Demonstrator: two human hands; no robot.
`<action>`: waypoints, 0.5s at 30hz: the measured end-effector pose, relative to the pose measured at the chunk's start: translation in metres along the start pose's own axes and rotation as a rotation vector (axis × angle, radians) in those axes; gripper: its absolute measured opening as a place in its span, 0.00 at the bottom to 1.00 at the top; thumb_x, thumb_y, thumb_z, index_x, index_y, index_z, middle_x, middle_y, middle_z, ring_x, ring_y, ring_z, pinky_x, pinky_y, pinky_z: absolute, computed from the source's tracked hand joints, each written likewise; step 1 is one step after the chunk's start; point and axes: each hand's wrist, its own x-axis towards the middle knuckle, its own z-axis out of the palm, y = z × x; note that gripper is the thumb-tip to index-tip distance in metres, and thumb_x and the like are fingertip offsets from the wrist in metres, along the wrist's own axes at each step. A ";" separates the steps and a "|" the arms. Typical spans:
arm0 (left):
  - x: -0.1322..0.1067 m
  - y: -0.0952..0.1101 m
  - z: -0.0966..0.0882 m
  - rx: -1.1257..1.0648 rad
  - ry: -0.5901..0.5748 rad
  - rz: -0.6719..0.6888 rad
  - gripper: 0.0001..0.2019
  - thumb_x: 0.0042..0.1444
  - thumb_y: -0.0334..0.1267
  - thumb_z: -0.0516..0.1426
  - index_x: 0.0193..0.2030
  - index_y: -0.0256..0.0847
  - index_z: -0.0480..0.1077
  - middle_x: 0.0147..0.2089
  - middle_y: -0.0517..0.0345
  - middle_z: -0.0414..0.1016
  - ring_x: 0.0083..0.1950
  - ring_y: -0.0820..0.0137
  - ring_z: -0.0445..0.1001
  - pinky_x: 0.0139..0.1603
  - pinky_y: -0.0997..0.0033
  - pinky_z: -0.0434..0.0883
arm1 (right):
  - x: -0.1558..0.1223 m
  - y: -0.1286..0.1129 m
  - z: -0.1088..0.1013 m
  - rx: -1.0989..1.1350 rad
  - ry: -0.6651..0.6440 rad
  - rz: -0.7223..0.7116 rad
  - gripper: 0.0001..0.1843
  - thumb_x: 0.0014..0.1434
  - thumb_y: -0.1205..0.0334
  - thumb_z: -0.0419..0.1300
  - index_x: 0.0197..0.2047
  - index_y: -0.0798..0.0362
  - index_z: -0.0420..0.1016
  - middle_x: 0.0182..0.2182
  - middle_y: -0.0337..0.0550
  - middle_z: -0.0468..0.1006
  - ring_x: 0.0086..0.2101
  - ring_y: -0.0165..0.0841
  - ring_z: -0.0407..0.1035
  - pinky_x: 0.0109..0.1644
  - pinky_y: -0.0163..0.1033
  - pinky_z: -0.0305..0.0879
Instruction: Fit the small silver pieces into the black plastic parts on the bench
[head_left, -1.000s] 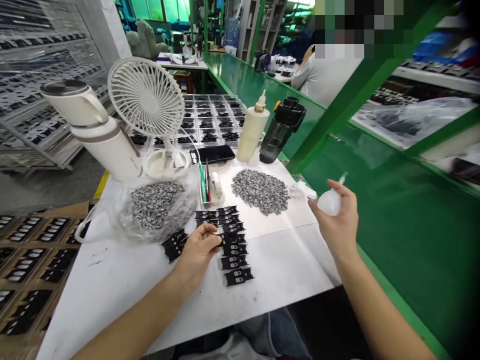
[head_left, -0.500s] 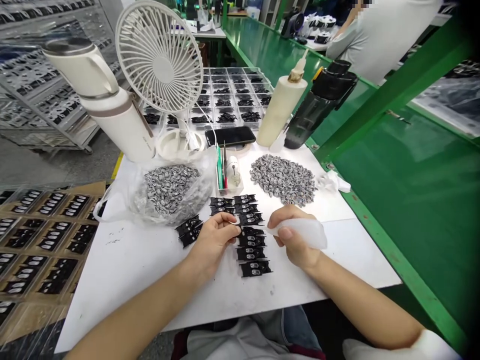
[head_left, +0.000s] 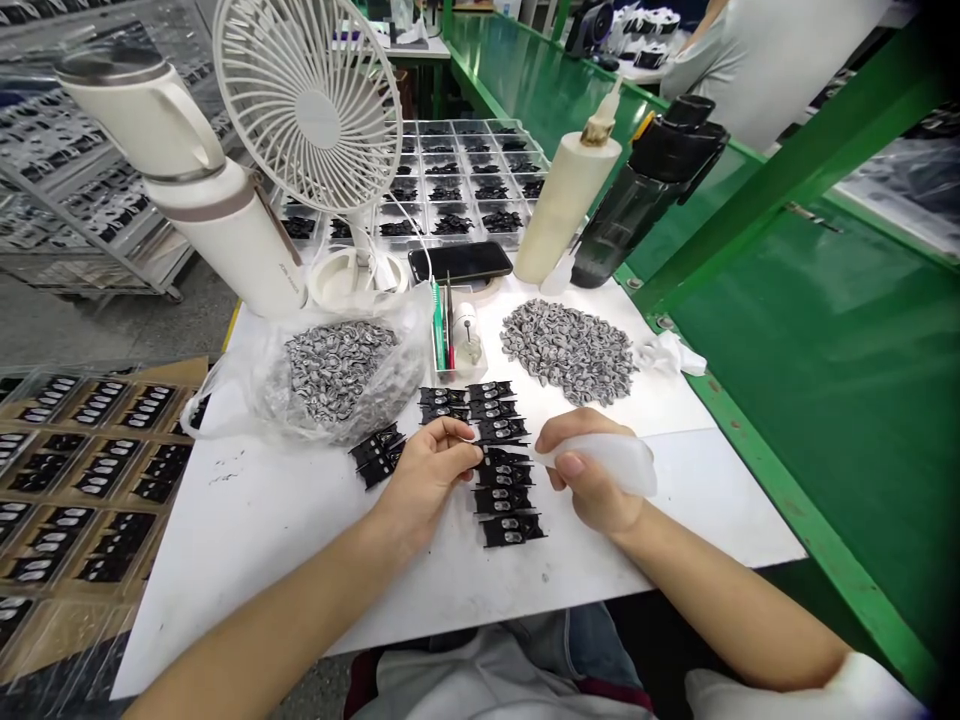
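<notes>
My left hand (head_left: 427, 485) is curled over the white work surface (head_left: 247, 540), its fingertips pinched at the top of a column of black strips (head_left: 504, 490). Whether the fingers hold a small piece, I cannot tell. My right hand (head_left: 589, 470) grips a translucent white squeeze bottle (head_left: 619, 463) lying on its side, its narrow end toward the strips. Another group of black strips (head_left: 379, 455) lies left of my left hand. A few more strips (head_left: 469, 412) sit above it, in short rows.
Grey-and-white small parts lie in a loose pile (head_left: 566, 350) and a plastic bag (head_left: 337, 375). Behind stand a desk fan (head_left: 315, 120), thermos (head_left: 225, 230), phone (head_left: 460, 262), bottles (head_left: 570, 195) and a compartment tray (head_left: 465, 190). A person (head_left: 772, 60) stands upper right.
My right hand has come in from the upper right to beside the strips, with the bottle turned onto its side. Over the last half second both hands have stayed nearly still.
</notes>
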 end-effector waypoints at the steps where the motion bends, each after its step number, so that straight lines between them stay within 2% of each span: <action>1: 0.000 0.000 0.000 0.002 -0.003 0.001 0.09 0.40 0.30 0.60 0.29 0.39 0.64 0.26 0.64 0.64 0.29 0.76 0.65 0.32 0.75 0.62 | 0.000 0.000 0.000 0.000 -0.005 -0.003 0.11 0.54 0.53 0.56 0.29 0.51 0.72 0.21 0.40 0.72 0.19 0.30 0.65 0.21 0.36 0.61; 15: 0.000 0.001 0.001 0.021 -0.004 -0.001 0.09 0.40 0.30 0.60 0.28 0.39 0.64 0.26 0.64 0.63 0.29 0.77 0.64 0.31 0.75 0.61 | 0.004 -0.007 0.002 -0.026 -0.021 -0.005 0.12 0.54 0.53 0.56 0.27 0.53 0.71 0.20 0.41 0.71 0.17 0.29 0.64 0.19 0.35 0.59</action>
